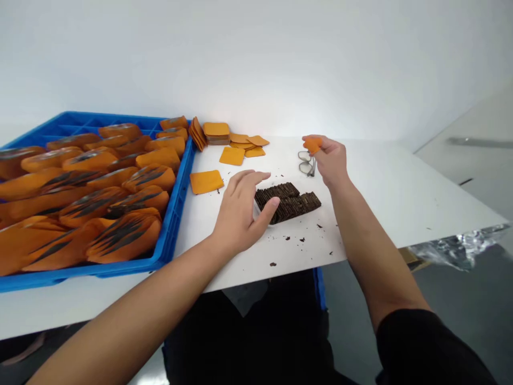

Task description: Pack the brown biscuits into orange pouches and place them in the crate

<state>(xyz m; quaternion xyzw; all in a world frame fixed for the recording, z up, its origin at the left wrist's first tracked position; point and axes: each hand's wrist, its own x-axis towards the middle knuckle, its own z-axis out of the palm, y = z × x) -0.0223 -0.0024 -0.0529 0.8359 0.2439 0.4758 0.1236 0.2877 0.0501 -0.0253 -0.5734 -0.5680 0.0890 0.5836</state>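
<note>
My left hand (pixel 240 211) rests on the white table (pixel 380 192) with fingers spread, its thumb touching the left end of a row of dark brown flat pieces (pixel 288 202) lying in two short stacks. My right hand (pixel 331 158) is raised behind that row, fingers pinched on a small orange piece (pixel 312 144). A pair of scissors with grey handles (pixel 306 163) lies just left of my right hand.
A blue tray (pixel 172 214) at the left holds several orange pouches with dark streaks (pixel 120 235). Orange square pads (pixel 206 182) lie loose and stacked (pixel 216 132) at the table's back. Dark crumbs (pixel 296 240) dot the table near its front edge.
</note>
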